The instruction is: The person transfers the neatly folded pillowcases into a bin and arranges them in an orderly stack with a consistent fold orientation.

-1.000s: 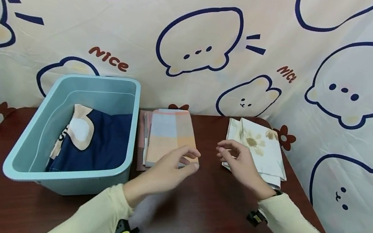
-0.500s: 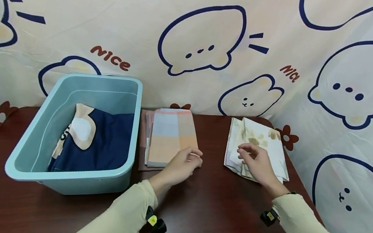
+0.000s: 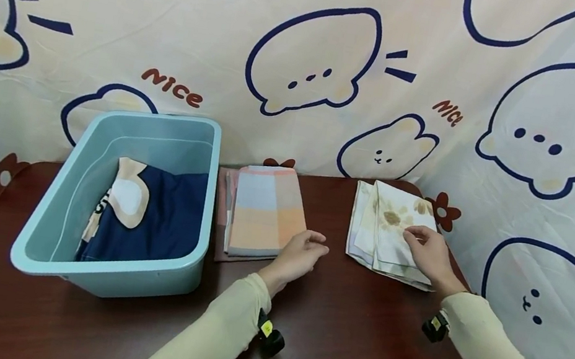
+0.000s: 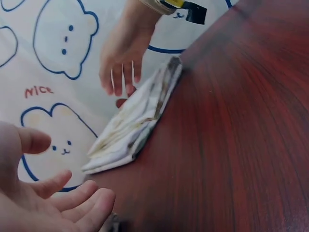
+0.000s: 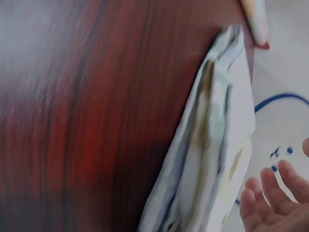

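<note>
On the right of the head view lies a folded stack of white flowered cloths point(image 3: 391, 221), its layers stepped out toward the left. My right hand point(image 3: 430, 255) hovers over the stack's right part with loosely bent fingers and holds nothing; the right wrist view has that hand point(image 5: 277, 198) above the cloth's top face. My left hand point(image 3: 297, 259) is beside the near right corner of the folded checked cloths point(image 3: 267, 211), which are orange, grey-blue and pink. Its fingers are spread and relaxed in the left wrist view, where the same hand point(image 4: 58, 198) holds nothing.
A light-blue plastic bin point(image 3: 183, 269) stands left of the checked cloths, with a folded navy cloth point(image 3: 169, 211) with a beige print inside. All stand on a dark red-brown wooden table point(image 3: 343, 326). A printed curtain point(image 3: 294, 136) borders the table's back and right.
My right hand has moved rightward across the flowered cloths, whose near layers have shifted. My left hand has slid right, off the checked cloths to their near corner. The bin stays in place.
</note>
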Demonstrator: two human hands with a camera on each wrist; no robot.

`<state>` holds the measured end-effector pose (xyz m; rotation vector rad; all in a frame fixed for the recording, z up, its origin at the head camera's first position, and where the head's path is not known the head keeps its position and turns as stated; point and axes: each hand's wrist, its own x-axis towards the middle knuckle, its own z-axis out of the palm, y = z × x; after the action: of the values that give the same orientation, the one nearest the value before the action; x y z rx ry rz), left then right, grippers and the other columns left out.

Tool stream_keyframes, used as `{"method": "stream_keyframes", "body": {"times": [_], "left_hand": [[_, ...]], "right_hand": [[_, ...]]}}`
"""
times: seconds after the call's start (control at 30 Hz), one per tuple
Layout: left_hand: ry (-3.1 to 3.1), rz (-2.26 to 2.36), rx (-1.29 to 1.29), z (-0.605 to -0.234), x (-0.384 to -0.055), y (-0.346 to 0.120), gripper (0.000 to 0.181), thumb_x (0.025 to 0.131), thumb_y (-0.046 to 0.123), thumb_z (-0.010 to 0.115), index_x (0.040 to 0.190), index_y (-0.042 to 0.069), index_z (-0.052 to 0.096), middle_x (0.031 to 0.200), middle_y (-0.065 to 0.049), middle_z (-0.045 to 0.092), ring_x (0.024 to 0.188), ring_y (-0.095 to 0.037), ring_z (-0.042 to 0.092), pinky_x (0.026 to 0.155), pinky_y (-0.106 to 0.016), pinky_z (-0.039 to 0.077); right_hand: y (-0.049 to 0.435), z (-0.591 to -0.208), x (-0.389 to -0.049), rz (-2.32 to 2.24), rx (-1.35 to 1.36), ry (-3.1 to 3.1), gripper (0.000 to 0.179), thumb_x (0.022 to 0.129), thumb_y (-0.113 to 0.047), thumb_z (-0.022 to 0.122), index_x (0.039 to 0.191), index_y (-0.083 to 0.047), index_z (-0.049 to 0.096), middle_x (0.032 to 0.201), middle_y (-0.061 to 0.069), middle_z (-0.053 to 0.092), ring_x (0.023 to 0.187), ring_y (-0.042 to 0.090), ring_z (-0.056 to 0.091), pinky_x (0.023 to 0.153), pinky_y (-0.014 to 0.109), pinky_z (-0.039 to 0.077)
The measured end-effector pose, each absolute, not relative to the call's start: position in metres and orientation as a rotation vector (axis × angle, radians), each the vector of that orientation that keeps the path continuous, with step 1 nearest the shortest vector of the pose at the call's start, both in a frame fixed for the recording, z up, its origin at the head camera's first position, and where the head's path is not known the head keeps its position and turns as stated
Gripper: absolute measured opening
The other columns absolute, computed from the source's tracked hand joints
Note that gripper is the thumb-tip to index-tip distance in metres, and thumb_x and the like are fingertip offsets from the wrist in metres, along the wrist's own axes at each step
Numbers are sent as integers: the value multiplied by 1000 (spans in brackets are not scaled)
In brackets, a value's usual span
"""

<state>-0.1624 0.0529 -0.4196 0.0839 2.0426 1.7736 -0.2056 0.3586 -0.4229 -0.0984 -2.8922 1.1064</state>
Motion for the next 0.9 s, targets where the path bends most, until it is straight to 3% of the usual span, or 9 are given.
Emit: {"method": "stream_keyframes", "body": {"times": [0.13, 0.27, 0.43, 0.6, 0.77, 0.9], "left_hand": [[1951, 1775, 110, -423, -167, 65, 50, 103, 34, 54, 146, 11, 47, 143, -10, 59, 134, -29, 53, 102, -45, 51], [1824, 1820, 138, -424, -173, 78, 56, 103, 37, 54, 153, 14, 40, 155, -11, 46, 145, -28, 43, 111, -48, 46], [1712, 1859, 174, -427, -182, 93, 62, 103, 37, 54, 158, 16, 32, 166, -11, 28, 154, -28, 28, 119, -52, 36], [1627, 1884, 166, -431, -187, 100, 65, 104, 38, 51, 161, 17, 26, 168, -7, 22, 156, -32, 20, 122, -52, 32], [1529, 1943, 115, -437, -191, 101, 64, 105, 37, 47, 161, 15, 24, 168, -11, 21, 154, -41, 22, 120, -51, 34], [1529, 1978, 88, -439, -194, 100, 64, 106, 37, 47, 160, 13, 23, 167, -14, 24, 152, -42, 26, 120, -51, 35]], "right_hand": [[376, -426, -207, 1092, -215, -2922, 48, 107, -31, 46, 138, 4, 54, 142, 32, 51, 124, 48, 52, 89, 55, 50], [392, -429, -211, 1113, -333, -2993, 58, 106, -34, 44, 148, 7, 40, 154, 38, 30, 139, 55, 34, 105, 65, 39], [407, -437, -217, 1093, -464, -3043, 71, 104, -34, 47, 153, 13, 24, 156, 40, 23, 144, 54, 27, 115, 63, 31], [411, -442, -219, 1184, -584, -3011, 76, 102, -31, 47, 154, 14, 14, 156, 40, 22, 143, 52, 29, 115, 61, 31], [405, -444, -219, 1265, -606, -2987, 85, 99, -23, 52, 158, 9, -1, 160, 39, 12, 146, 53, 24, 117, 63, 28], [401, -445, -221, 1274, -658, -3005, 88, 100, -24, 53, 158, 7, -5, 161, 39, 9, 146, 54, 23, 118, 63, 29]]}}
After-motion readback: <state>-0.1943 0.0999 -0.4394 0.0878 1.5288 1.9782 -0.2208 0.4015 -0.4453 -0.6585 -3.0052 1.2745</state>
